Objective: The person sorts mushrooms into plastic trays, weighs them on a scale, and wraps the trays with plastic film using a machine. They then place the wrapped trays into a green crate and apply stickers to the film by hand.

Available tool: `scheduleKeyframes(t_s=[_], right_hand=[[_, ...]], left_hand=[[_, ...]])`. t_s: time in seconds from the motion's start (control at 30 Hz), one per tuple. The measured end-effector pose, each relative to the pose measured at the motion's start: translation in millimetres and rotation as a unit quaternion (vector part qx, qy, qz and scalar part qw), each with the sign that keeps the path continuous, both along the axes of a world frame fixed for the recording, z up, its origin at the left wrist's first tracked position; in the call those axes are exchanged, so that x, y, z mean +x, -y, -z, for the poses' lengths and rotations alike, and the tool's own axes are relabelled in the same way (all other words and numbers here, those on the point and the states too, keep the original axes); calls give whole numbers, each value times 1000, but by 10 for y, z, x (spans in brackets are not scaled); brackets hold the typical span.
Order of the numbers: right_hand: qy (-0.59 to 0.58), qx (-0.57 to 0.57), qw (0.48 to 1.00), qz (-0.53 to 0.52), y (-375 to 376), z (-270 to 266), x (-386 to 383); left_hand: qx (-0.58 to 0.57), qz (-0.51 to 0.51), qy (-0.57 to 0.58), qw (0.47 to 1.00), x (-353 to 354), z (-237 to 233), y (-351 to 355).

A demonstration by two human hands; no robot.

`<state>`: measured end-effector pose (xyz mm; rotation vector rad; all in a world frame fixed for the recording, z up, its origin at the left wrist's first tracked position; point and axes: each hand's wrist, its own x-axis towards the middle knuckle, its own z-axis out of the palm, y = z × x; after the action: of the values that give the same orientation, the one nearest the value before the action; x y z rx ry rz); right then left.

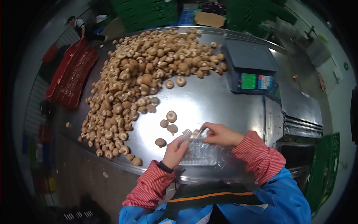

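A clear plastic tray (201, 154) lies near the front edge of the metal table, low in front of me. My left hand (176, 152) is closed on its left side, thumb toward the plastic. At the tray's far edge, my right hand (220, 135) has thumb and forefinger pinched on a thin piece of clear plastic that looks like a tray rim. Between the hands a small mushroom (195, 133) shows, partly behind the plastic. Beyond my left hand, several loose mushrooms (171, 116) sit on the table.
A large heap of brown mushrooms (123, 78) spreads over the table's (209, 99) back and left. At the back right stands a digital scale (250, 61) with a lit green display. A red crate (71, 72) is on the left; a green crate (325, 171) stands at right. A person (77, 27) is far left.
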<state>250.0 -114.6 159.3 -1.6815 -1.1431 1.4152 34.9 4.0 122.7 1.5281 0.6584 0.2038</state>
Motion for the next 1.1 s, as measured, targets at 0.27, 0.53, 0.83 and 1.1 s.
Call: scheduleKeyframes(t_s=[0.27, 0.53, 0.83, 1.1], right_hand=[[236, 82, 911, 327, -866, 1062, 1244], [344, 97, 895, 265, -2399, 1427, 1259], [96, 107, 975, 171, -3091, 1526, 565], [-161, 185, 896, 370, -2649, 1847, 428]], left_hand=[[201, -292, -129, 926, -701, 1263, -1497], [401, -201, -160, 879, 38, 1012, -2441], [280, -116, -3, 953, 476, 1126, -2670], [309, -235, -85, 917, 1184, 842, -1749]])
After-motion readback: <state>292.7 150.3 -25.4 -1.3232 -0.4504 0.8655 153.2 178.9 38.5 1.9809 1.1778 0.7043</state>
